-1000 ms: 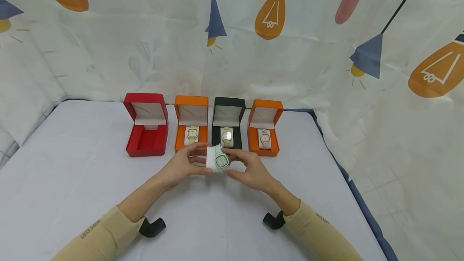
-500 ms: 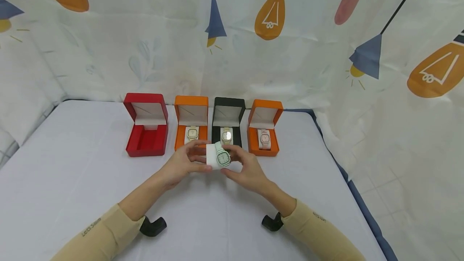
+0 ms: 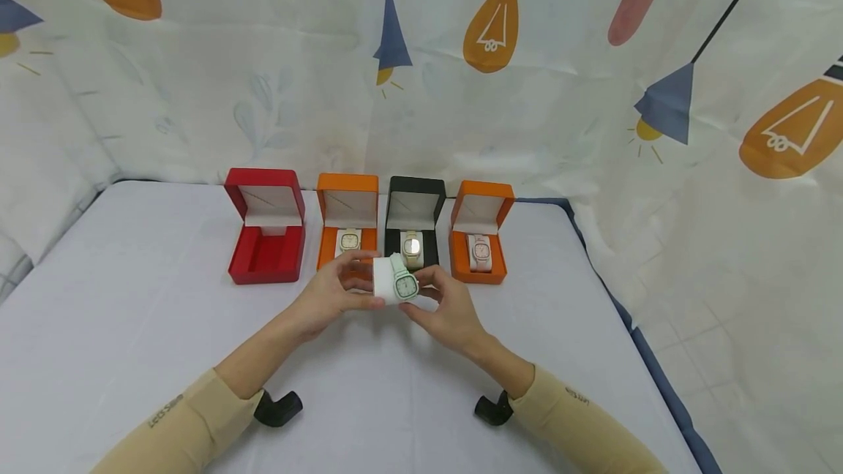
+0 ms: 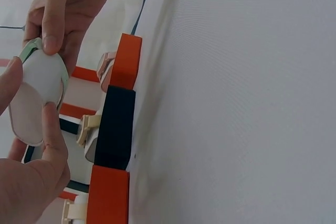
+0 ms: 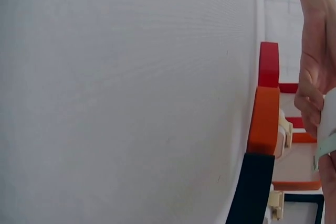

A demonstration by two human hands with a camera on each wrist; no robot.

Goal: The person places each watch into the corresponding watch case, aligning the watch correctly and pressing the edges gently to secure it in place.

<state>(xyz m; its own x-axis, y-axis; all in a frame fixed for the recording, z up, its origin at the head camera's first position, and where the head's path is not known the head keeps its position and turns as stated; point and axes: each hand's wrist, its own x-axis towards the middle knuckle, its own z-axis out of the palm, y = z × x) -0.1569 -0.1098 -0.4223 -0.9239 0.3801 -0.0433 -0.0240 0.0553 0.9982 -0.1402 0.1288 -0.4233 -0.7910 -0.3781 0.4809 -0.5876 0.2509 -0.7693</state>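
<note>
Between both hands, in front of the row of boxes in the head view, is a pale green wristwatch (image 3: 406, 285) wrapped round a white watch pillow (image 3: 382, 281). My left hand (image 3: 328, 292) grips the pillow's left end, thumb below and fingers above. My right hand (image 3: 454, 313) pinches the watch from the right, thumb at its lower edge and fingers behind it. The left wrist view shows the pillow's smooth white end (image 4: 37, 85), with the green strap (image 4: 64, 72) curving round its edge. In the right wrist view the pillow (image 5: 329, 111) is partly cut off.
Behind the hands stand lidded boxes, all open: a red box (image 3: 265, 269) with a bare red slot, an orange box (image 3: 327, 240), a black box (image 3: 430, 247) and another orange box (image 3: 499, 262). The latter three hold watches on pillows. Patterned cloth (image 3: 421, 130) hangs behind the white table (image 3: 132, 328).
The watch and pillow have moved slightly up the head view, away from the body. The watch face has tilted a little, and the right hand has shifted slightly left with its fingers more bent.
</note>
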